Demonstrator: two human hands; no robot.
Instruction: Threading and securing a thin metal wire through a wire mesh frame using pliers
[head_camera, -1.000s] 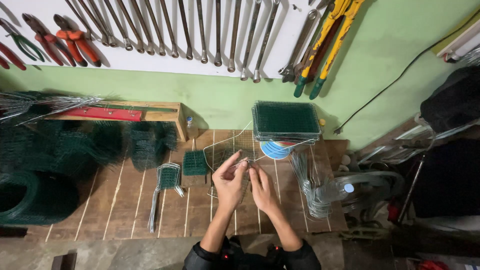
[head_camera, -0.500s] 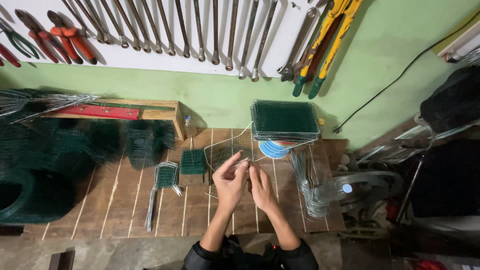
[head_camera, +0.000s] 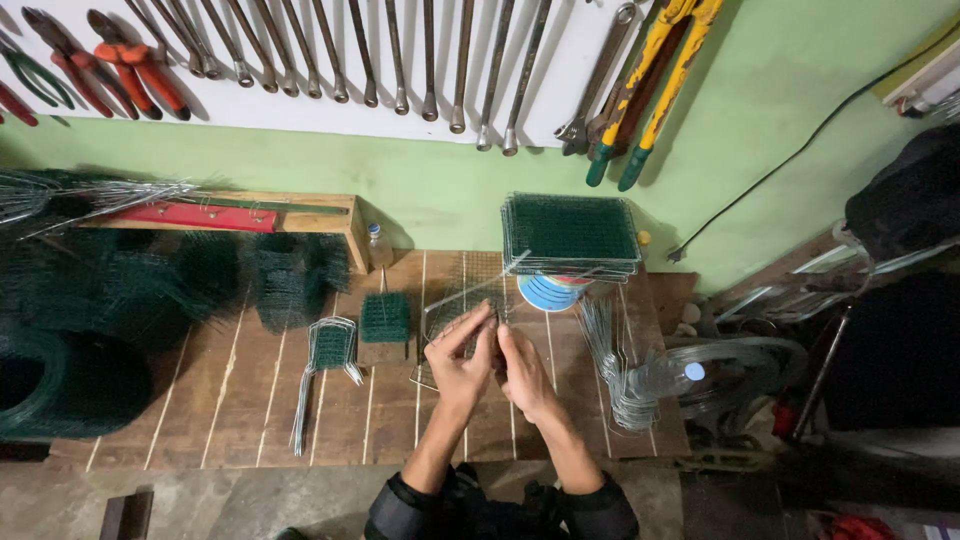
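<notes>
While both hands (head_camera: 490, 365) pinch wire mesh panel (head_camera: 450, 310) | mesh stack (head_camera: 570, 235) behind

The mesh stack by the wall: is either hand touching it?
No. The stack of green mesh panels sits apart, beyond both the left hand and right hand.

Single head view, looking steeply down, wooden bench (head_camera: 250, 400) close, tool wall (head_camera: 300, 110) beyond

**Green Workshop Wall and Plank Bench**

A pale green wall (head_camera: 800, 120) is seen behind a wooden plank bench (head_camera: 240, 400). A white tool board (head_camera: 300, 110) is mounted above, hung with wrenches (head_camera: 400, 60). Grey concrete floor (head_camera: 250, 505) is shown below.
</notes>
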